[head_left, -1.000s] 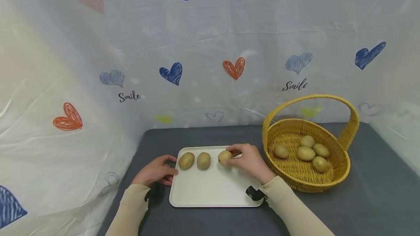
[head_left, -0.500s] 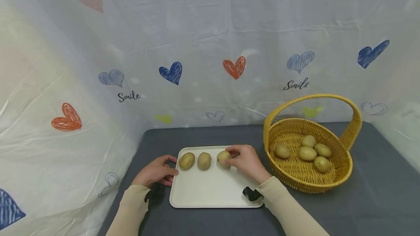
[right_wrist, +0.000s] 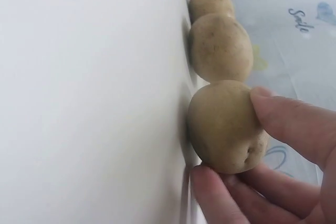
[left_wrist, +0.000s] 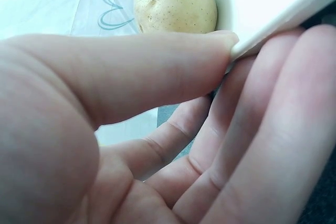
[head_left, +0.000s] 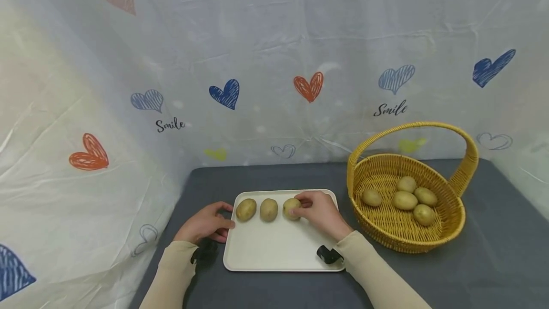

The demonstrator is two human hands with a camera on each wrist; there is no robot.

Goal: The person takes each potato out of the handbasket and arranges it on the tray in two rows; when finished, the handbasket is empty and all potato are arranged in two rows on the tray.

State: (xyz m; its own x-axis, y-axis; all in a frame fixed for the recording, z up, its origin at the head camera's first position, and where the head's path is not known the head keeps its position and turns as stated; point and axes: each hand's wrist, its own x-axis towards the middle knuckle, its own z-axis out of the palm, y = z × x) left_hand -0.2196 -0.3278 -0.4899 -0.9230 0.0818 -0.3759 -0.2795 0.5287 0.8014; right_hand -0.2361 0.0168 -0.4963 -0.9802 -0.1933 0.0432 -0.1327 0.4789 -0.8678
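Head: right grip (head_left: 320, 212) pinches potato (head_left: 289, 208); left grip (head_left: 204, 223) holds tray (head_left: 274, 248).

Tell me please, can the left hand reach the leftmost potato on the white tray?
Probably yes: the left hand holds the white tray right beside the leftmost potato, with nothing tall between them.

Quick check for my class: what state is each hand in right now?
Left hand: closed, holding the left edge of the white tray.
Right hand: closed, holding the rightmost potato in the tray's row.
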